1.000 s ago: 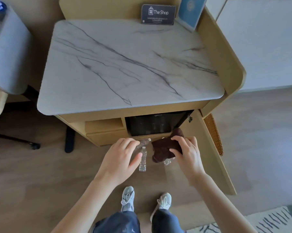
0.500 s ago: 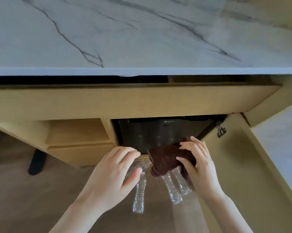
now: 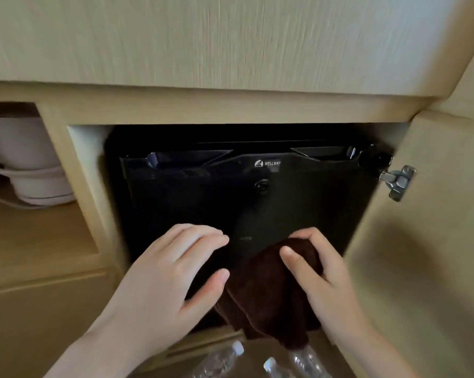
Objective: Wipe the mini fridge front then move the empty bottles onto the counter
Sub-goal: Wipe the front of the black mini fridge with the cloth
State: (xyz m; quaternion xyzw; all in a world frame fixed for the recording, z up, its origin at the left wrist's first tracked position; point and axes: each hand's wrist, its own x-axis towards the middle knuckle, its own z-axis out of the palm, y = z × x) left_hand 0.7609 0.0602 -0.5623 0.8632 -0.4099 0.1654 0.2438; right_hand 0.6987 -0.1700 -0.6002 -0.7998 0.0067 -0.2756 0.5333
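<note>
Head view: the black mini fridge (image 3: 230,197) sits inside an open wooden cabinet and fills the centre of the frame. Its door carries a small logo toward 12 o'clock and a round lock just below it. The cabinet door (image 3: 421,241) stands swung open at 3 o'clock, its metal hinge (image 3: 398,181) showing near the top. At 9 o'clock, a pale kettle (image 3: 25,165) stands in the neighbouring shelf.

The right hand (image 3: 320,276) is clenched around a bunched dark brown cloth (image 3: 268,293), pressing it at the lower part of the fridge front, toward 5 o'clock. The left hand (image 3: 173,279) holds nothing; its fingers are released and loosely spread over the lower fridge front, and contact cannot be told.

At 6 o'clock, clear empty bottles (image 3: 222,358) lie on the floor just below the cabinet edge, partly cut off by the frame. The counter is out of sight.

The wiping step looks to be just starting, and the bottles are untouched. The next move likely calls for sweeping the cloth across and up the door, keeping pressure flat and clear of the hinge.
</note>
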